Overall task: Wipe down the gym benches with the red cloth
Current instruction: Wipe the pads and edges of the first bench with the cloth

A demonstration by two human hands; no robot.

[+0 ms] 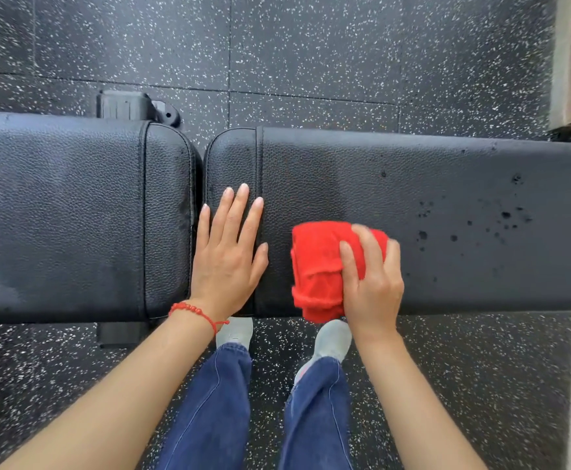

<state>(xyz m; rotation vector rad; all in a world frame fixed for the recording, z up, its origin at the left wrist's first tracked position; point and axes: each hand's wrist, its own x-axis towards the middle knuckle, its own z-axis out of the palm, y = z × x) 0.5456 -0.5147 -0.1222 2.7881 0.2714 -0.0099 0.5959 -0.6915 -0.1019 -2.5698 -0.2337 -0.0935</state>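
Cloth: the red cloth (318, 269), folded thick, sits on the long bench pad (413, 205) near its 6 o'clock edge.
Right hand: the right hand (374, 283) has fingers curled over the cloth, pinning it down.
Left hand: the left hand (229, 252) lies flat, fingers spread, holding nothing, at 9 o'clock of the cloth.
Risk: the dark droplets (506, 215) at 3 o'clock could get smeared rather than lifted; the overhanging cloth may slip off.
Hidden: the cloth is blurred; the seat pad (73, 215) is cut off at left, bench frame mostly concealed.
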